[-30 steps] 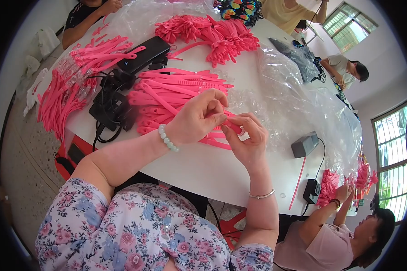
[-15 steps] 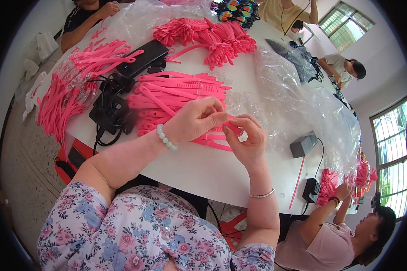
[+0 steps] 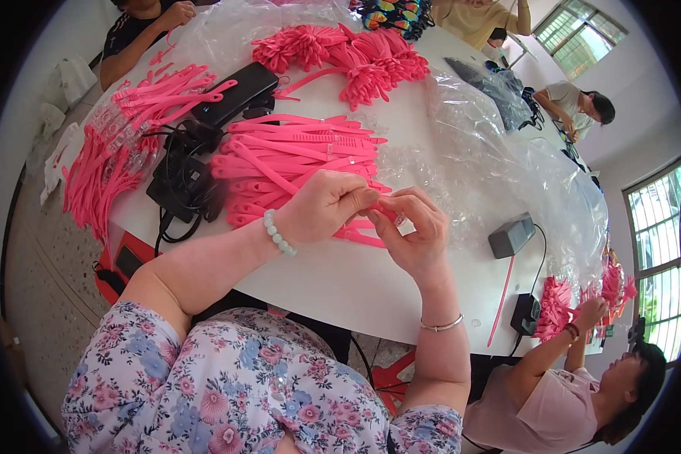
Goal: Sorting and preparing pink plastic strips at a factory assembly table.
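Observation:
My left hand and my right hand meet over the near middle of the table, both closed. Between their fingertips is a pink rubbery strap, mostly covered by the fingers. A small clear piece shows at the right fingertips. Just beyond and left of my hands lies a pile of similar pink straps, with slots, ridges and clear buckles. My left wrist carries a pale bead bracelet, my right a metal bangle.
Black adapters with cables and a black box lie left of the pile. More pink straps hang over the left edge. Clear plastic sheeting and a grey block are at right. Other people work around the table.
My hands stay together on the strap, with the fingers shifting slightly and the right hand turning a little. The view has moved slightly. At right, a co-worker's hand has shifted.

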{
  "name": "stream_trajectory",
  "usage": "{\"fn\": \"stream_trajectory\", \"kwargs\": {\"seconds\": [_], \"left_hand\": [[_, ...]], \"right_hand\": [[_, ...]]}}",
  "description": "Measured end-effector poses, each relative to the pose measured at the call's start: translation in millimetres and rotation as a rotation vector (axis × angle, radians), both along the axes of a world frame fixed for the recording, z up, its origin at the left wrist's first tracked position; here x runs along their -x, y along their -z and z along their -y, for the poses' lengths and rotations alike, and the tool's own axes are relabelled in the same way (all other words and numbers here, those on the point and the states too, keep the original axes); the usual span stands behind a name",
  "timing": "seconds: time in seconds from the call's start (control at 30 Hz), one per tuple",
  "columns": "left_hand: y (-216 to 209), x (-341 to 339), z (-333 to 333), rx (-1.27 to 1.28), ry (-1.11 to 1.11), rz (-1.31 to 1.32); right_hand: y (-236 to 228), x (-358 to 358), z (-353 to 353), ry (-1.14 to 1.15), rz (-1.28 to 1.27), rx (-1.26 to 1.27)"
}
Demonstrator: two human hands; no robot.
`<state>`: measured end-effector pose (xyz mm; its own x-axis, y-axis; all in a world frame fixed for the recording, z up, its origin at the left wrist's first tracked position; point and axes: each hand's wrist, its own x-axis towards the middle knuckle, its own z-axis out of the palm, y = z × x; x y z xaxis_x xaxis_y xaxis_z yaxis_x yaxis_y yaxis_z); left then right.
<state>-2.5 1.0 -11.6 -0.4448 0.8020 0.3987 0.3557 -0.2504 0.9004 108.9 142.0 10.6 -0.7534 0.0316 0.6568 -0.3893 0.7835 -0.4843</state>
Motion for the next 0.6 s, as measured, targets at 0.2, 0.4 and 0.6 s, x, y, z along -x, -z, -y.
{"fn": "stream_trajectory", "kwargs": {"seconds": [0.2,0.4,0.6], "left_hand": [[-5,-1,2,0.042,0.043,0.199],[0,4,1,0.101,0.060,0.236],[3,0,-4,-0.155,-0.056,-0.067]], "right_hand": [[3,1,-3,0.022,-0.017,0.006],[-8,-3,3,0.048,0.121,0.125],[-9,-6,1,0.065,0.253,0.259]]}}
